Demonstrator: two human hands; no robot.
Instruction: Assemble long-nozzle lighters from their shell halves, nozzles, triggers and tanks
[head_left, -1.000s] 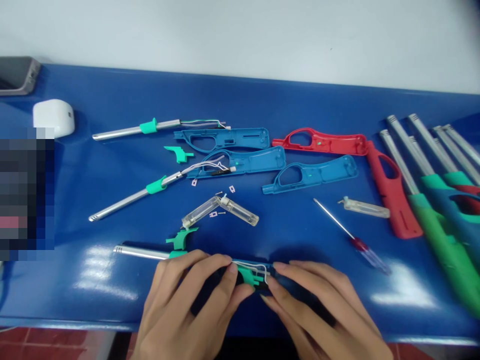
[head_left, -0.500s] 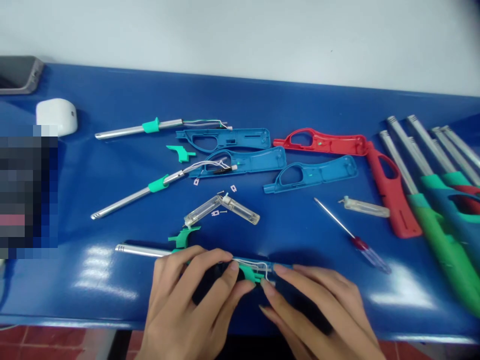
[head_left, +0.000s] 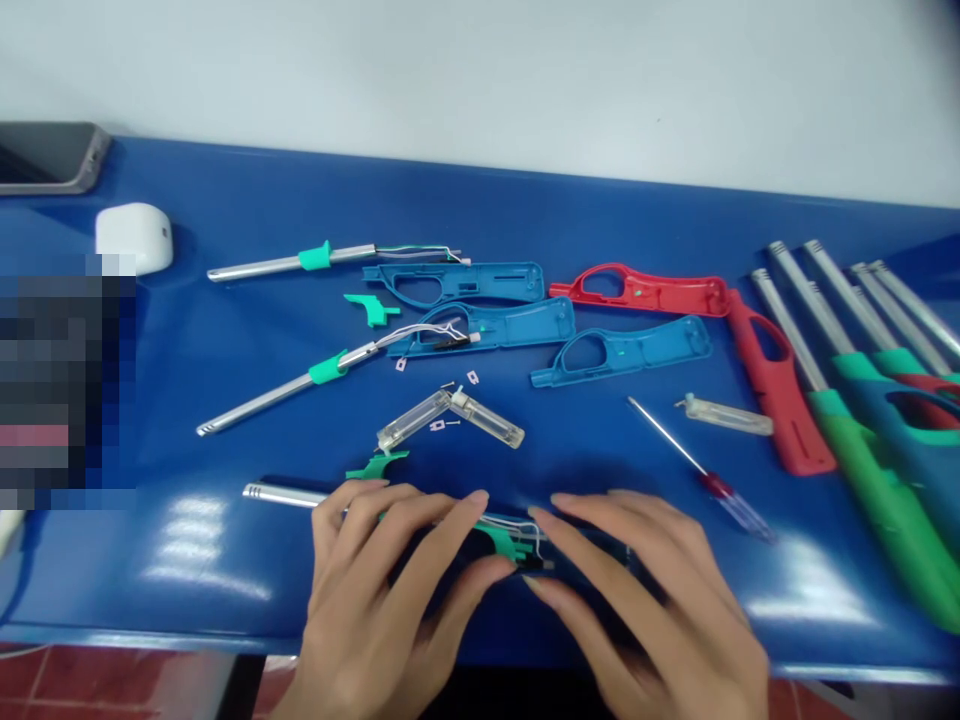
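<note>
A partly assembled gas lighter lies near the table's front edge, its silver tube sticking out left past my left hand. Inside its opened body are a green trigger, white wires and a small black part. My left hand is closed round the lighter's middle, index finger raised over it and thumb at the trigger. My right hand grips the handle end, with its thumb and index fingertips close to the wires and black part. Most of the blue casing is hidden under my hands.
Behind my hands lie clear fuel tanks, loose green triggers, tubes with wires, blue half casings and a red one. A screwdriver and several lighters are at right. A phone and white case sit left.
My left index finger has lifted off the casing. My right fingers have spread a little and shifted around the wires. The whole view has moved slightly.
</note>
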